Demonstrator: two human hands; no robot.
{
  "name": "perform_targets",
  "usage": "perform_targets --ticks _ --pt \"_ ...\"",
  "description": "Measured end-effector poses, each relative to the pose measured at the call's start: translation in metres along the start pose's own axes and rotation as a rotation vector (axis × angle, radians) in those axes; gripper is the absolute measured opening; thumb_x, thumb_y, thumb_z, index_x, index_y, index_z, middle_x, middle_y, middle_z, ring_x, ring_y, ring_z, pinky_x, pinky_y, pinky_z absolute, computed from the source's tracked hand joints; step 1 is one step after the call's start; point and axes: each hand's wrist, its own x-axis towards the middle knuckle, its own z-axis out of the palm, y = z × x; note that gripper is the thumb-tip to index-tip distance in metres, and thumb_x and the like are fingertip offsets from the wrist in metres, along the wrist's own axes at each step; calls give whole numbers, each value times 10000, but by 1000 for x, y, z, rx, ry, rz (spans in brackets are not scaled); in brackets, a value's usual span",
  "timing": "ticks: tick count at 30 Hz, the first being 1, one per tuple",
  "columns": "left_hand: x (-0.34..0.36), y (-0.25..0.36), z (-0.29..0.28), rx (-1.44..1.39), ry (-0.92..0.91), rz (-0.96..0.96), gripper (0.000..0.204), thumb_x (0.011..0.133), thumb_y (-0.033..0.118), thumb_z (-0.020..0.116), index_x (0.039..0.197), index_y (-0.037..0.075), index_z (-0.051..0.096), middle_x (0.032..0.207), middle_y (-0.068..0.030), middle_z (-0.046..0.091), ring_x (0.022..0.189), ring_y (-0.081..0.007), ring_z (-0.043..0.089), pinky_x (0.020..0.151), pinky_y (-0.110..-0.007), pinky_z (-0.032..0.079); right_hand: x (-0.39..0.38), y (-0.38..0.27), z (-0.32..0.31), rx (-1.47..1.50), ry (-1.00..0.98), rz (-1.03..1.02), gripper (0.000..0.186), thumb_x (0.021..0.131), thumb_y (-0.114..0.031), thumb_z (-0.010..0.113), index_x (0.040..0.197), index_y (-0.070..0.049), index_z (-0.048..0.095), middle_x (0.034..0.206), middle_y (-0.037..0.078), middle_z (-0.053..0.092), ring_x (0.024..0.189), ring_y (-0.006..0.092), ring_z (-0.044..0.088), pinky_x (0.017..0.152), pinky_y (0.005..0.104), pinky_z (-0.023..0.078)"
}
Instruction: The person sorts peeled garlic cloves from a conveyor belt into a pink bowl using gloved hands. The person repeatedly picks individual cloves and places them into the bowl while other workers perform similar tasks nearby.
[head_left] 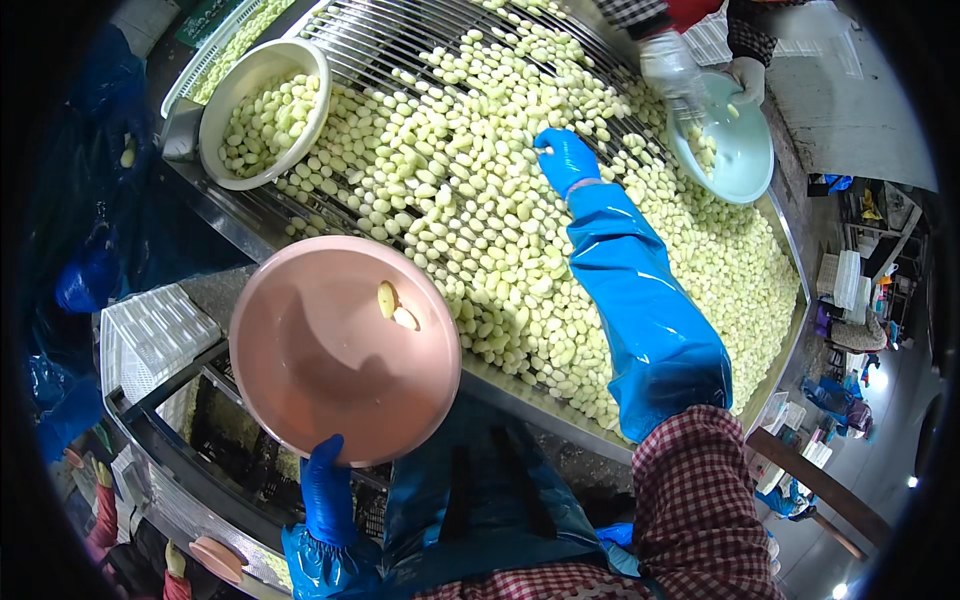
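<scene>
My left hand [329, 493], in a blue glove, grips the near rim of a pink basin [330, 350]. The basin is tilted toward me at the table's near edge, with a couple of pale, elongated pieces [388, 299] inside, high on its right. Over the heap of pale green oval pieces [480, 215], which look like peeled fruits or large beans, my right hand [568, 162] is closed, gloved and sleeved in blue. A pale piece shows between its curled fingers; most of it is hidden. The heap spreads over a slatted metal table [370, 45].
A white bowl [316, 110] of the same pieces stands at the table's far left corner. At far right, another person's gloved hands [672, 75] are at a pale green basin [745, 150]. White crates [160, 335] and a dark frame [235, 450] stand left below the table.
</scene>
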Motion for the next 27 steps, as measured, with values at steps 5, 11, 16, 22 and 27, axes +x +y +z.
perform_targets --ticks 5,11,16,22,27 --pt "-1 -2 4 -19 -16 22 559 789 126 615 1301 -19 445 1219 -125 537 1137 -271 512 994 -369 401 -23 -7 -11 352 248 119 151 745 -118 652 891 -92 679 913 119 605 812 254 615 744 337 498" --pt "-2 -2 6 7 -22 -2 578 787 150 610 1306 -34 432 1222 -138 532 1152 -278 506 999 -385 402 -27 -40 4 137 -42 -74 211 788 -114 620 987 -148 681 975 128 590 878 337 601 769 400 496" --pt "0 -4 2 7 -33 2 598 788 164 612 1315 -41 418 1234 -155 524 1167 -284 501 1004 -394 403 -17 -34 2 42 -166 -25 141 795 -155 626 928 -146 672 988 145 608 919 357 589 785 412 492" --pt "-6 -4 11 19 -17 41 627 791 173 617 1339 -33 391 1278 -154 501 1172 -289 500 1008 -397 402 -71 -156 -82 1250 -289 384 297 908 -181 595 1161 -26 599 1074 59 631 858 113 588 750 258 495" --pt "-8 -2 14 -18 -52 6 632 792 169 618 1350 -16 387 1281 -140 499 1173 -285 500 1002 -396 404 -124 -183 -73 649 -151 -199 392 929 -175 557 1305 -73 516 1316 131 502 1251 289 441 1033 379 369"
